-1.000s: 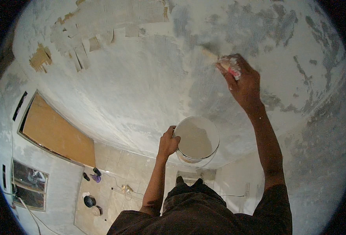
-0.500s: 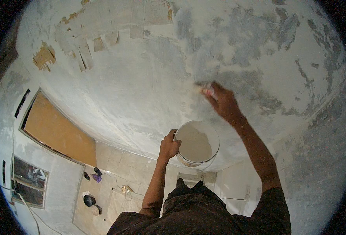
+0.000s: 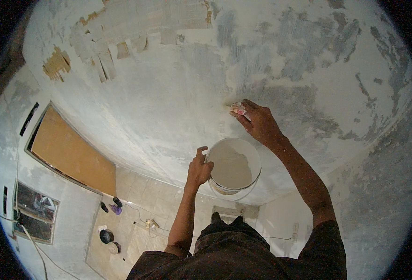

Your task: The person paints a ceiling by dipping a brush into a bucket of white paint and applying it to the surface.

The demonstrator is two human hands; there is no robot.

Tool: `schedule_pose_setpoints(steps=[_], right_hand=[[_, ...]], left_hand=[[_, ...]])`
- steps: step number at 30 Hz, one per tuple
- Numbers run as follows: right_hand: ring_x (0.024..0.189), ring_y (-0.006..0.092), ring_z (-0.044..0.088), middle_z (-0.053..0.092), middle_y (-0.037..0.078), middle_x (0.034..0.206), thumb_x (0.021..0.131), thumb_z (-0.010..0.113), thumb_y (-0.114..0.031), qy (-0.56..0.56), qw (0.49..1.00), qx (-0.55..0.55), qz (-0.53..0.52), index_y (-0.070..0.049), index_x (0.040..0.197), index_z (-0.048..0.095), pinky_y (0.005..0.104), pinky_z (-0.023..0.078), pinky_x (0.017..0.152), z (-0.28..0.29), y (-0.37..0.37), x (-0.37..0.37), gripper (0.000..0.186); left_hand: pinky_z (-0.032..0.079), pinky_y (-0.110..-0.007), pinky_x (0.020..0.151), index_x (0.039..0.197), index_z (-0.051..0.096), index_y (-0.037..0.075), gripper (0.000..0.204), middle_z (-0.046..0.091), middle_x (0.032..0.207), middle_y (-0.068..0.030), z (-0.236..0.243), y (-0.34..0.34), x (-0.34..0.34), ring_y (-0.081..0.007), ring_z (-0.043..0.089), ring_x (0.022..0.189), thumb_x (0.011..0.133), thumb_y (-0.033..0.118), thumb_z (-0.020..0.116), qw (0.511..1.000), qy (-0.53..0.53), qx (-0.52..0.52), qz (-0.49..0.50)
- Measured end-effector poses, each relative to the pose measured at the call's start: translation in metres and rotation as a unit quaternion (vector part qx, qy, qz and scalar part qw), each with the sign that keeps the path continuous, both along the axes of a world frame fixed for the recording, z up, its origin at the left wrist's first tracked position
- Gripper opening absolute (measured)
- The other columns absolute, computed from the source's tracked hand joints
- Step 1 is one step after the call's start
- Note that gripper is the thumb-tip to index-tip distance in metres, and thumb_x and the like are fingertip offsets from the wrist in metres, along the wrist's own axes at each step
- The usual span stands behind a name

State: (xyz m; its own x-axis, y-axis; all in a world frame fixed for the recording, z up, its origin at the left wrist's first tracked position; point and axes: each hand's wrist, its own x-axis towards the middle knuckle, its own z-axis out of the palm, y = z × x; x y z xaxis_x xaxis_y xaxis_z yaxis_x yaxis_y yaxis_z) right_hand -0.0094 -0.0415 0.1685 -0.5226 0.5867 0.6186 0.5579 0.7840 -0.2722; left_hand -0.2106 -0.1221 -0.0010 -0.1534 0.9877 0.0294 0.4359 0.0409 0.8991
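My left hand grips the left side of a white bucket, thumb at its rim and a fingertip lifted clear. Inside the bucket is a pale, creamy paint. Up and to the right of it, my right hand is closed around a paintbrush smeared with white and red. The brush's tip meets the patchy white and grey wall; the bristles are blurred and partly hidden against it.
Torn, peeling strips mark the wall's upper left. Leftward are a tan door and a window. On the tiled floor below lie dark shoes, a black bucket and a power strip with cords.
My right hand has moved slightly left and down with the paintbrush along the wall. A finger of my left hand has lifted; the bucket is slightly more tilted.
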Motion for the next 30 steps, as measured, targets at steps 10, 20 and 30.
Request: schedule_pose_setpoints(steps=[10, 20, 30], right_hand=[[0.072, 0.0344, 0.067, 0.068, 0.016, 0.082, 0.088, 0.066, -0.025, 0.137, 0.949, 0.285, -0.005, -0.002, 0.095, 0.060, 0.0405, 0.054, 0.064, 0.123, 0.001, -0.001, 0.024], [0.077, 0.0298, 0.070, 0.069, 0.019, 0.088, 0.089, 0.066, -0.026, -0.021, 0.999, 0.043, -0.020, 0.005, 0.106, 0.059, 0.0384, 0.055, 0.069, 0.025, -0.016, 0.017, 0.036], [0.076, 0.0334, 0.066, 0.065, 0.016, 0.098, 0.086, 0.065, -0.018, 0.021, 0.912, 0.408, -0.028, -0.003, 0.098, 0.059, 0.0419, 0.056, 0.065, 0.147, -0.017, 0.034, 0.020]], left_hand=[[0.051, -0.042, 0.075, 0.131, 0.037, 0.005, 0.065, 0.067, 0.093, -0.0226, -0.007, -0.001, -0.006, -0.0330, 0.067, 0.083, 0.069, 0.013, 0.053, 1.000, 0.014, 0.022, 0.007], [0.046, -0.046, 0.090, 0.133, 0.037, 0.004, 0.067, 0.065, 0.104, -0.0257, 0.007, -0.002, -0.004, -0.0438, 0.061, 0.099, 0.069, 0.015, 0.055, 0.999, -0.030, -0.028, -0.008], [0.046, -0.046, 0.090, 0.132, 0.037, 0.003, 0.068, 0.065, 0.107, -0.0256, 0.016, 0.003, 0.006, -0.0439, 0.060, 0.101, 0.068, 0.015, 0.054, 0.998, -0.036, -0.028, -0.046]])
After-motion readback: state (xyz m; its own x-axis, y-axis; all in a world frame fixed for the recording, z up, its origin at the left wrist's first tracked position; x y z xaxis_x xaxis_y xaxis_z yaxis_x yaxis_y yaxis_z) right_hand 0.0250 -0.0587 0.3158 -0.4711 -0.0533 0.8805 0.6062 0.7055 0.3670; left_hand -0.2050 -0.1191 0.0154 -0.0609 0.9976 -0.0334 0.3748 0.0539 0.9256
